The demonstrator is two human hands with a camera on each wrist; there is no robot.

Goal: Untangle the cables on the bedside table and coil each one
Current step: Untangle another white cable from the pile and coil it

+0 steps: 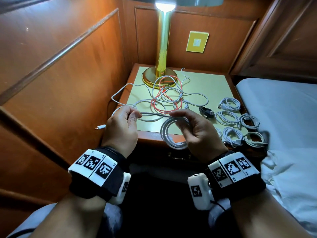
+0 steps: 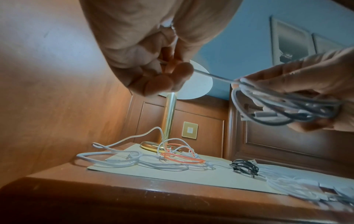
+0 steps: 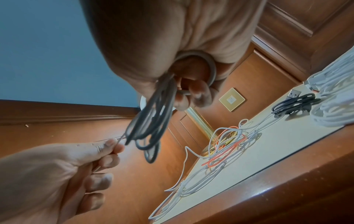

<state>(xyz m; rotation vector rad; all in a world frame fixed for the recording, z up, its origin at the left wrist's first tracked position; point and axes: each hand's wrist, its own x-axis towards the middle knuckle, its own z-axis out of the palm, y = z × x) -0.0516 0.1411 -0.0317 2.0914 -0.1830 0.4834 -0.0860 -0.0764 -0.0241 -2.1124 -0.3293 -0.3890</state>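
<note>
A tangle of white cables (image 1: 173,98) and one red cable (image 1: 162,96) lies in the middle of the bedside table (image 1: 214,83), in front of the lamp. My right hand (image 1: 193,127) grips a half-wound coil of white cable (image 1: 169,133) above the table's front edge. The coil hangs below the fingers (image 3: 199,94). My left hand (image 1: 122,122) pinches the free strand of that white cable (image 1: 154,114) between thumb and forefinger (image 3: 112,144), a short way left of the coil. The strand runs straight between both hands (image 2: 212,76).
Several coiled white cables (image 1: 227,117) and one coiled black cable (image 1: 206,112) lie on the table's right side. A brass lamp (image 1: 160,66) stands at the back. A loose USB plug (image 1: 101,126) hangs off the left edge. A bed (image 1: 283,117) adjoins on the right.
</note>
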